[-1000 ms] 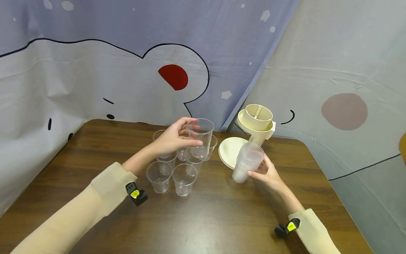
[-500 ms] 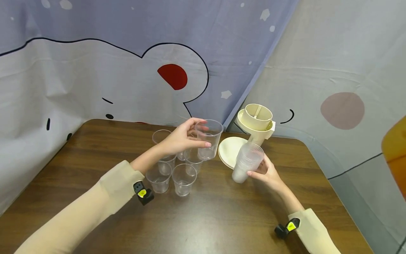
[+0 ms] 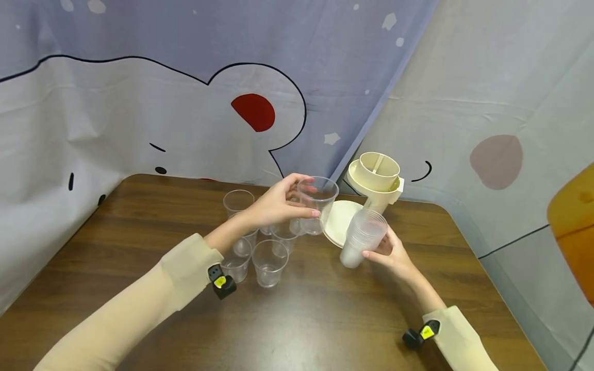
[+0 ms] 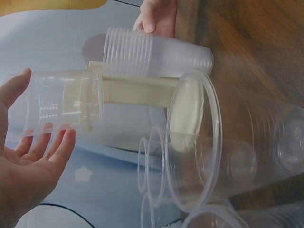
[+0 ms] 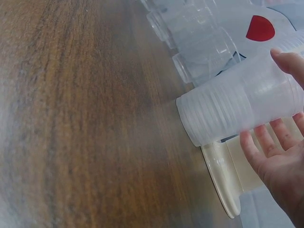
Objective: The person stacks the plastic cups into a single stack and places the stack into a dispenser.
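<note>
My left hand [image 3: 278,203] grips a clear plastic cup [image 3: 323,206] above the table, thumb on the near side and fingers on the far side. That cup [image 4: 52,102] is held apart from the stack in the left wrist view. To its right, my right hand [image 3: 392,255] holds a tilted stack of nested clear cups [image 3: 362,237], mouths up. In the right wrist view the stack [image 5: 223,109] lies between thumb and fingers. Several single clear cups [image 3: 269,263] stand upright on the table under and beside my left hand, which partly hides them.
A cream plastic stand [image 3: 378,175] with a round open top and a round base [image 3: 341,219] is behind the stack. The brown wooden table [image 3: 297,324] ends at a printed curtain [image 3: 185,118]. An orange shape [image 3: 577,232] shows at the right edge.
My left hand has carried its cup to the right, closer to the stack. The right hand and stack stay nearly still. The orange shape has come further into view at the right.
</note>
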### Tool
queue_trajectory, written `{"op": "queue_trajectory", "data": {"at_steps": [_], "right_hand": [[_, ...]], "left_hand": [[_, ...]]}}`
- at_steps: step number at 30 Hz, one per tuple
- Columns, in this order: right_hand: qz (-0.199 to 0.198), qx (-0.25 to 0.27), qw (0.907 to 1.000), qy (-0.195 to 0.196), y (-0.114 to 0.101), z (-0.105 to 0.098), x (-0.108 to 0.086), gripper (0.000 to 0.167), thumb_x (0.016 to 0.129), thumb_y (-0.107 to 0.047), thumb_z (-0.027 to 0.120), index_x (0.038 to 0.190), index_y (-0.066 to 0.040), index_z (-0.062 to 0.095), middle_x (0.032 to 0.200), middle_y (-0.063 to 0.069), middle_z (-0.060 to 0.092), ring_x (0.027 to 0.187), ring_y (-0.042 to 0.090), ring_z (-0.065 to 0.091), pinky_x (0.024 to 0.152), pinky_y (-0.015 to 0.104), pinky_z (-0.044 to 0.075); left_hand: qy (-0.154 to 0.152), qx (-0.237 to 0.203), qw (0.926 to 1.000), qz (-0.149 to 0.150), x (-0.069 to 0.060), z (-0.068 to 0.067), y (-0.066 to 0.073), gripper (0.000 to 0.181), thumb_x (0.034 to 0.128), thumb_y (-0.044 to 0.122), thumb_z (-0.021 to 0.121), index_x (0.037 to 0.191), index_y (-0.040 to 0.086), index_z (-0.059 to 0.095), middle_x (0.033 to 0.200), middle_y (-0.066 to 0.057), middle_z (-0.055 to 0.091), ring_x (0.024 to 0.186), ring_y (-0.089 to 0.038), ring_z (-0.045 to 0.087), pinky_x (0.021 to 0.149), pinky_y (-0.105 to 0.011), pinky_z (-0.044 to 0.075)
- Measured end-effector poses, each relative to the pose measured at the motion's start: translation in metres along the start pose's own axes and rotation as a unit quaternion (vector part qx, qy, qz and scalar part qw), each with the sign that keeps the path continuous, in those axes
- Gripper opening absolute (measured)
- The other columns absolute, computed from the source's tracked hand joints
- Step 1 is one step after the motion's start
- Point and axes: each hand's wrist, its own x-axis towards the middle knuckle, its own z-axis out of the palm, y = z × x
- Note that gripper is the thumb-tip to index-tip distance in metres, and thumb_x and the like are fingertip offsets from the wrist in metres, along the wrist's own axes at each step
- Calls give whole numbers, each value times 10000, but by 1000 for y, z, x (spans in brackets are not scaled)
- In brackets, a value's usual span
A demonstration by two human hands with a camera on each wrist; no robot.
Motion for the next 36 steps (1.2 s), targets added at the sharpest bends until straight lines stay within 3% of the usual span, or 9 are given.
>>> {"op": "queue_trajectory", "data": {"at_steps": [10,22,36], "right_hand": [[62,-23,10000,27,-2,1,-1,804,772,110,687,1459,-59,306,1241,-142,561,1102,8,588,878,193,527],[32,95,9999,19,-1,1,-1,790,773,126,673,1447,-96,327,1236,-135,569,1098,15,594,881,196,527],[-19,7,10000,-6,-2,1,-1,802,771,129,671,1456,6,273,1238,-141,566,1100,10,589,883,191,524]], "left_hand": [[15,51,9999,93,11,9,1,677,788,130,782,1361,76,425,1303,-122,580,1101,-229,626,978,-320,509],[42,190,9997,159,22,15,3,672,786,135,785,1356,68,435,1267,-108,595,1079,-216,633,966,-305,513],[0,53,9997,257,33,26,10,678,787,121,782,1357,64,419,1300,-121,583,1112,-238,630,967,-299,513]]}}
